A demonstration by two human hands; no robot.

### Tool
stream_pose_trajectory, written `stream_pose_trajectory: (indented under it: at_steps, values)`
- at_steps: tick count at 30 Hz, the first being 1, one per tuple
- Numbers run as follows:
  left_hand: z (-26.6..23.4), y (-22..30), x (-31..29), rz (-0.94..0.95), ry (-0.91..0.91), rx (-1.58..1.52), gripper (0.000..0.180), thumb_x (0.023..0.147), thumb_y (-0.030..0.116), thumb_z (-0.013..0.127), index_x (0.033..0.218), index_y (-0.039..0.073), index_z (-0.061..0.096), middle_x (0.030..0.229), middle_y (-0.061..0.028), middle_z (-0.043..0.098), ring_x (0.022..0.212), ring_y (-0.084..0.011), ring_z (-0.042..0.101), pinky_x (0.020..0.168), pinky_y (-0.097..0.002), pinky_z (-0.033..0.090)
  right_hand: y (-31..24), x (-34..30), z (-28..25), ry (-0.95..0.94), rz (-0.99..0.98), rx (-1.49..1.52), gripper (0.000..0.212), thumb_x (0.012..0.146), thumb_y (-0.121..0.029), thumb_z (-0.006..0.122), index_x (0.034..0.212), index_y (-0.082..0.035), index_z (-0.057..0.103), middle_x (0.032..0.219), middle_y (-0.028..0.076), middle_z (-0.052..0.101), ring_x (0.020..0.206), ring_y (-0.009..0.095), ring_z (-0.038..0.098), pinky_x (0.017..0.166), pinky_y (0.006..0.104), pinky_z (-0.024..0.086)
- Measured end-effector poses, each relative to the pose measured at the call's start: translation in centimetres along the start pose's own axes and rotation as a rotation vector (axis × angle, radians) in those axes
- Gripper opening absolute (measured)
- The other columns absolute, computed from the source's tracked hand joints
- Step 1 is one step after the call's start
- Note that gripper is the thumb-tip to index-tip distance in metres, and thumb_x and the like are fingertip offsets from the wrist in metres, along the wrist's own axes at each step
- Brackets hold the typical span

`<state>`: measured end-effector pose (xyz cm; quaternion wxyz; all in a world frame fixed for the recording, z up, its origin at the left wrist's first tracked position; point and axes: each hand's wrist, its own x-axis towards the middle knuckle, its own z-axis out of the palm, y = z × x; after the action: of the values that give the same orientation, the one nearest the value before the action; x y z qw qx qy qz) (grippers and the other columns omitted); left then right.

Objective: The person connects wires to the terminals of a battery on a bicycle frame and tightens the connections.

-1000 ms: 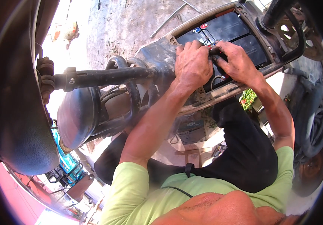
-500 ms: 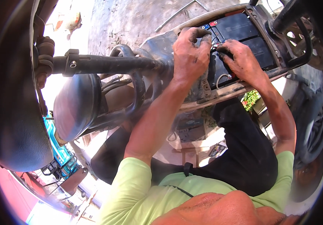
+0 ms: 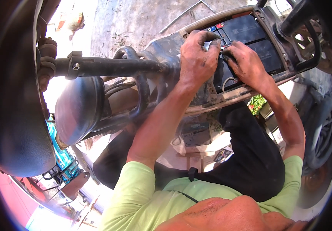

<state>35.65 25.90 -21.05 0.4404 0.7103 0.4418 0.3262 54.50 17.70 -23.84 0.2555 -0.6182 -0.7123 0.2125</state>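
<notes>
Both hands, dark with grime, are over an open compartment (image 3: 285, 57) in a vehicle's floor that holds black batteries (image 3: 270, 48). My left hand (image 3: 200, 57) is at the left end of the batteries, thumb and forefinger curled toward each other; what they grip, if anything, I cannot make out. Beside it, my right hand (image 3: 247, 63) bends its fingers down at the gap between batteries, against thin wires (image 3: 223, 40); its fingertips are partly hidden. Just beyond the hands sit a blue terminal (image 3: 211, 29) and a red terminal (image 3: 220, 25). A pale cable loop (image 3: 227, 81) lies below my right hand.
A black tube (image 3: 112, 66) and a rounded headlight housing (image 3: 79, 109) stand left of the compartment. A dark padded seat (image 3: 19, 115) fills the left edge. Black tyres (image 3: 322, 131) lie at right. A metal rod (image 3: 181, 17) rests on the concrete beyond.
My left hand has shifted slightly right and nearer to me, and a bright patch now shows between its thumb and forefinger. My right hand has barely moved.
</notes>
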Motion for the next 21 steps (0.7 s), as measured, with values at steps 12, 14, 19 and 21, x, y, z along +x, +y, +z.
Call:
stream_pose_trajectory:
  at_steps: [12,14,19,21]
  values:
    - [0.12,0.15,0.13,0.011,0.003,-0.023,0.023,0.093,0.017,0.076,0.106,-0.001,0.078,0.098,-0.017,0.076,0.092,-0.0267,0.073,0.087,-0.0369,0.056,-0.16,0.06,0.09,-0.001,0.023,-0.159,0.021,0.092,-0.012,0.073,0.109,-0.004,0.065,0.1,0.017,0.065,0.094,0.041,0.068,0.078,0.0507,0.057]
    - [0.03,0.41,0.11,0.011,-0.006,-0.032,0.022,0.092,0.017,0.076,0.106,-0.001,0.078,0.099,-0.0173,0.076,0.093,-0.027,0.073,0.087,-0.0369,0.056,-0.16,0.04,0.12,-0.001,0.027,-0.168,0.02,0.092,-0.012,0.073,0.108,-0.004,0.064,0.099,0.017,0.064,0.093,0.042,0.068,0.078,0.0509,0.057]
    - [0.14,0.21,0.09,0.029,-0.004,-0.02,0.021,0.093,0.015,0.075,0.106,-0.002,0.077,0.099,-0.0169,0.076,0.092,-0.0261,0.073,0.086,-0.0364,0.056,-0.39,0.17,-0.02,0.008,0.049,-0.152,0.019,0.092,-0.013,0.073,0.106,-0.004,0.063,0.097,0.017,0.064,0.092,0.042,0.068,0.078,0.0518,0.057]
    - [0.24,-0.05,0.06,0.038,-0.001,-0.017,0.021,0.093,0.015,0.075,0.107,-0.002,0.077,0.098,-0.0168,0.076,0.091,-0.0255,0.073,0.086,-0.0361,0.056,-0.37,0.28,-0.1,0.0,0.053,-0.157,0.02,0.092,-0.014,0.073,0.106,-0.005,0.063,0.097,0.017,0.064,0.092,0.042,0.068,0.078,0.0519,0.057]
